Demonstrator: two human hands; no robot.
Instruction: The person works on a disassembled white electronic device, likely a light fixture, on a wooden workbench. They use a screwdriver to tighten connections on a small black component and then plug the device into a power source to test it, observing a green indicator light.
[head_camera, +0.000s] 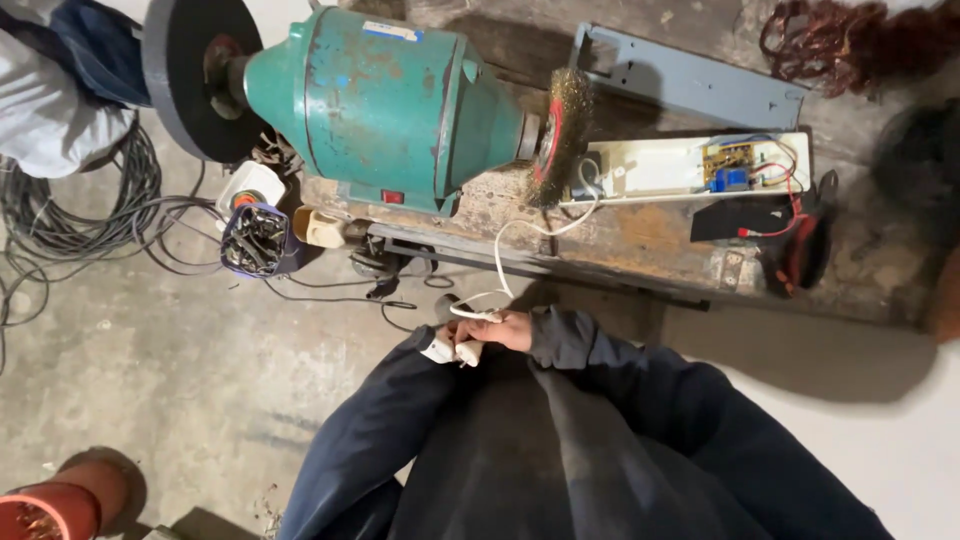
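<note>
Bench grinder, open light fitting, plug in hand

1 teal cast-metal bench grinder (385, 100) on a worn wooden bench (640, 240): 1 dark stone wheel (185, 75), 1 brass wire wheel (562, 135). 1 long white fitting (690, 168) beside it, open, 1 circuit board inside. 1 small blue tub (255, 240) of dark metal bits. 1 thin white cord (510, 255) runs down to 1 white plug (452, 350), low, before the bench. Right hand (500, 330) pinches plug; left hand (440, 345) mostly hidden, grip unclear.

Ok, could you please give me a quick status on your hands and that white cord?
Right hand gripping white plug. Left hand mostly hidden by sleeve. White cord runs up to open white casing beside wire brush wheel.
</note>
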